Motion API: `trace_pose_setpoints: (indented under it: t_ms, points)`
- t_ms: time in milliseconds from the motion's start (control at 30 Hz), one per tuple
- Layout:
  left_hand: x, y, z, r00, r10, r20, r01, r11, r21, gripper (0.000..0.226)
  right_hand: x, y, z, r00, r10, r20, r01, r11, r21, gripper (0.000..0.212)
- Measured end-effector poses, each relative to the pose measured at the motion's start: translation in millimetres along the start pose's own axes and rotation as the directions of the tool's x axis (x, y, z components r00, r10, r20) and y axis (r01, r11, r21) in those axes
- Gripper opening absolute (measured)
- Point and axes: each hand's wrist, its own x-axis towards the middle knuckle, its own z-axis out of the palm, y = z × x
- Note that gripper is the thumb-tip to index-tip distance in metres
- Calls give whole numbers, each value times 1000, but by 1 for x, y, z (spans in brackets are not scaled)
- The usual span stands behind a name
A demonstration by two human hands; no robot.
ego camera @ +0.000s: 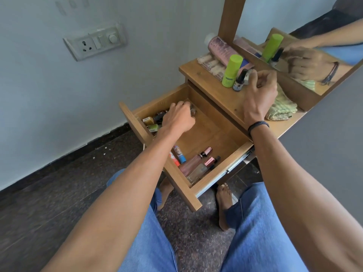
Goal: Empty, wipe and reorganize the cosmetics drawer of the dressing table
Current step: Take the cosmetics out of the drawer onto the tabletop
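Drawer (212, 132), pulled out from under the wooden worktop (222, 95). Its front panel faces the lower left, and its long axis runs along that panel, from upper left to lower right. The sliding rail shows along the near side.

- **Left hand** (177, 117): reaches into the far corner of the drawer, fingers curled over a clear item (192, 110) too blurred to identify.
- **Right hand** (261, 89): raised over the worktop, fingertips pinched together on a small pale item (249, 74) just beside a dark-capped bottle (238, 80) and a green tube (231, 70).
- **Drawer contents:** two glass perfume bottles (198, 170) lie in the near corner, caps pointing toward the worktop. A blue-ended stick (179, 154) lies beside them. Small bottles (150, 123) cluster against the front panel near the left wrist.
- **Worktop:** a folded striped cloth (282, 108) lies by the mirror (306, 61).
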Motion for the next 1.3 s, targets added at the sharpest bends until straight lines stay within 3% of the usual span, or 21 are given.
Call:
trace_pose_setpoints:
  t_ms: [167, 500, 633, 800, 1000, 1100, 1200, 1300]
  points:
    - [22, 7, 22, 997, -43, 59, 36, 993, 116, 54, 1, 2, 2, 1000, -11, 5, 11, 1000, 12, 15]
    - [27, 2, 38, 1000, -24, 5, 24, 993, 118, 52, 4, 4, 4, 1000, 5, 6, -5, 998, 64, 15]
    - [23, 4, 33, 997, -63, -54, 63, 998, -5, 40, 1, 1, 1, 1000, 16, -4, -16, 997, 70, 15]
    - [7, 7, 6, 970, -154, -188, 86, 940, -331, 22, -3, -4, -4, 1000, 10, -15, -8, 996, 91, 15]
    - [-24, 21, -26, 969, -82, -233, -56, 845, -531, 26, -11, -9, -9, 992, -101, 79, 87, 983, 161, 10]
    - [-24, 30, -44, 959, -32, -282, -136, 821, -555, 26, -18, -7, -15, 932, -204, 298, 160, 973, 166, 7]
    - [-20, 32, -51, 957, 9, -288, -174, 817, -550, 27, -21, 0, -21, 762, -315, 565, 307, 945, 113, 37]
    - [-19, 33, -45, 965, 14, -261, -159, 826, -541, 30, -22, 1, -22, 626, -364, 689, 377, 915, 140, 47]
